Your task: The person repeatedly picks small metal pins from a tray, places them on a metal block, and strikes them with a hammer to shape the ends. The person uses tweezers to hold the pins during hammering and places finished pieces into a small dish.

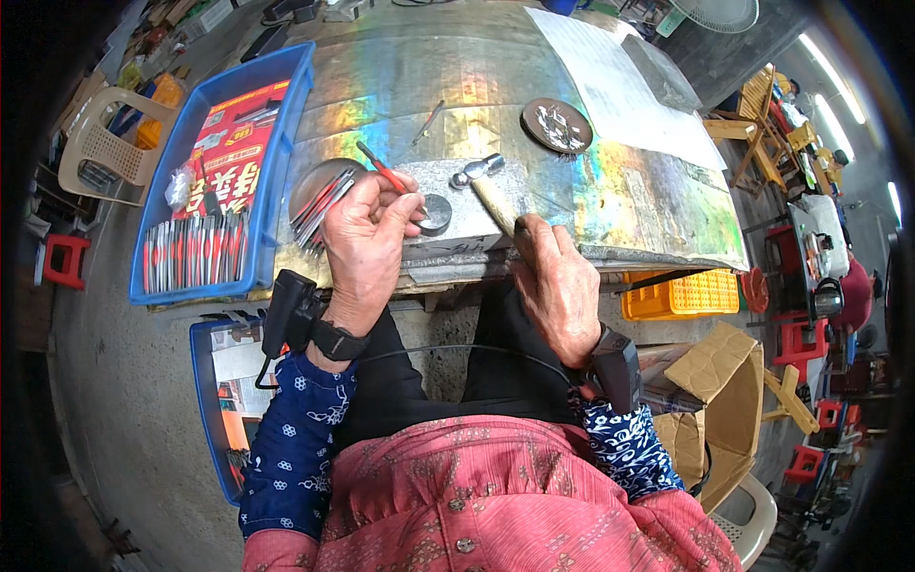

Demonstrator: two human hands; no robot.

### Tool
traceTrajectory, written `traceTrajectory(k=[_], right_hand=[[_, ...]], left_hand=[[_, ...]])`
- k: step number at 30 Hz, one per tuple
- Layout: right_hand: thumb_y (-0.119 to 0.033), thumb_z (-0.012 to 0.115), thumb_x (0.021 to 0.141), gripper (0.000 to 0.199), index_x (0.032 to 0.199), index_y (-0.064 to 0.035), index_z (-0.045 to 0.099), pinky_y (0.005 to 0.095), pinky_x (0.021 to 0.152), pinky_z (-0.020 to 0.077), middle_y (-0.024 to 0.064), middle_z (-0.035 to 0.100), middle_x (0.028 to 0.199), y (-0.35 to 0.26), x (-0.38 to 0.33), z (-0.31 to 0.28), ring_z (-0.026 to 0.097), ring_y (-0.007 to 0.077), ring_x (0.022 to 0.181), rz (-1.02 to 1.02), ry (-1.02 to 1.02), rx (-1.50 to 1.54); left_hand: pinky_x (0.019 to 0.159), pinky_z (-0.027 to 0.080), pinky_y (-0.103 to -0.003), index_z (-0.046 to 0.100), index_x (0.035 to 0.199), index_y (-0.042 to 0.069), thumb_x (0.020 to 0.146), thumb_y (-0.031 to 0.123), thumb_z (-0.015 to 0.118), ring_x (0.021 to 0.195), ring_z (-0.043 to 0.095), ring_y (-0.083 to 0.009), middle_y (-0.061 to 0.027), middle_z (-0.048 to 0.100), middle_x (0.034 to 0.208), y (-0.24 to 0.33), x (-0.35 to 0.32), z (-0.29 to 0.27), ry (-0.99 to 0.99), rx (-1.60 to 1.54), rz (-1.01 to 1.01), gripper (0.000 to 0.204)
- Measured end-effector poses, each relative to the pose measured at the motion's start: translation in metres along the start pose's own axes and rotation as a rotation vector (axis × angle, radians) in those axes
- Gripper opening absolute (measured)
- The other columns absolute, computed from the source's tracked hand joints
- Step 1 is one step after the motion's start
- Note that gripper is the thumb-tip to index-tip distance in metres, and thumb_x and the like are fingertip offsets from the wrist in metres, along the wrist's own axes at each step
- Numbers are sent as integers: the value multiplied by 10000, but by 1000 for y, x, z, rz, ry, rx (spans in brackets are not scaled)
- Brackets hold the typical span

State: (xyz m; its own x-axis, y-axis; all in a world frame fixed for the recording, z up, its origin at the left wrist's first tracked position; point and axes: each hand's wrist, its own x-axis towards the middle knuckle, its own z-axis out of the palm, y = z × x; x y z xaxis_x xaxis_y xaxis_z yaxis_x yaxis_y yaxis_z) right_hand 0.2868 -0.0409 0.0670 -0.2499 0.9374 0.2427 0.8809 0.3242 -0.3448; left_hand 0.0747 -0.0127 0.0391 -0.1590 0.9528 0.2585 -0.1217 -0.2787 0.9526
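My left hand (pixel 367 234) is closed, its thumb and fingers pinching a slim red-and-dark rod-like tool (pixel 381 168) that slants up to the left. Just right of those fingertips sits a small round dark metal block (pixel 436 215) on a pale stone slab (pixel 448 243). My right hand (pixel 558 286) grips the handle end of a hammer (pixel 494 202); its metal head rests toward the slab's far side. Beside my left hand, several slim red-and-grey tools (pixel 322 206) lie bunched over a round dish (pixel 324 177).
A blue tray (pixel 303 95) at left holds rows of similar tools and red printed packaging. Farther back on the table are a round brown dish (pixel 557 127) with small pieces and a thin rod (pixel 429 122). A yellow crate (pixel 681 294) and cardboard box (pixel 734 410) stand at lower right.
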Motion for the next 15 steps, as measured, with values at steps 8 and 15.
traceTrajectory(k=[8,15], right_hand=[[-43,649,777,482,1235,-29,498,454,675,498,171,545,937,6,0,9,603,369,818,-79,79,-75],[-27,611,801,412,1206,-17,531,435,679,493,164,570,863,-3,10,-6,601,348,790,-128,237,-32]], left_hand=[[619,527,-215,630,979,-32,904,-15,611,715,633,-93,-67,669,837,4,-3,5,32,85,12,79],[666,509,-244,670,915,-39,840,-23,665,728,647,-114,-85,702,825,13,-6,10,32,477,295,77]])
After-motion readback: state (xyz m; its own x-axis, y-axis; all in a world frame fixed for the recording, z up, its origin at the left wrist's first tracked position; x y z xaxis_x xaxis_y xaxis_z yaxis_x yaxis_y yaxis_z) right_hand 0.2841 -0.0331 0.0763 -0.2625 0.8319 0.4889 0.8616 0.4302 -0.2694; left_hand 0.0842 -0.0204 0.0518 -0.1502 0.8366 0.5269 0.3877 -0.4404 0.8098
